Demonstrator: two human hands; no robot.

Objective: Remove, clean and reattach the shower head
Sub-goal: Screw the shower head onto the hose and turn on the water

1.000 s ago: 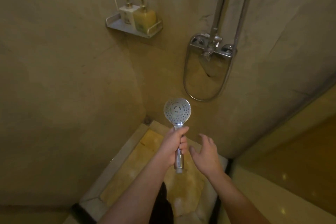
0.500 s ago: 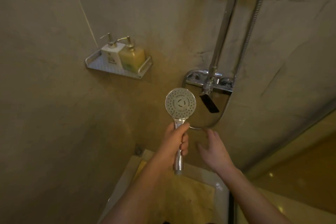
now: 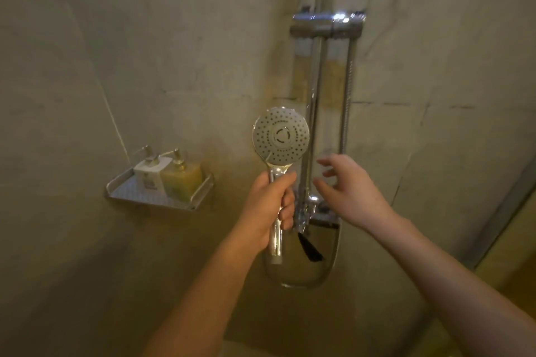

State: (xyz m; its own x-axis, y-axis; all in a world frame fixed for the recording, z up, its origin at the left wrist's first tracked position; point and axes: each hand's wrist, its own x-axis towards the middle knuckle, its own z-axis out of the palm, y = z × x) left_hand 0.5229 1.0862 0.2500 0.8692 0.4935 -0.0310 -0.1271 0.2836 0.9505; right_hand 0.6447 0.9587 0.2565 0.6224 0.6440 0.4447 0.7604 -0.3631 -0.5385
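Over the last second my view swung up from the floor to the wall rail (image 3: 314,113) and its bracket (image 3: 327,23), which I took to mean reattaching was next. My left hand (image 3: 268,206) gripped the shower head (image 3: 280,136) by its handle, held upright in front of the rail. My right hand (image 3: 348,191) hung open just beside it, holding nothing, fingers spread toward the hose (image 3: 346,107).

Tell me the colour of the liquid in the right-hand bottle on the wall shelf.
Yellow-amber, seen in the head view: the right-hand bottle beside the white bottle.
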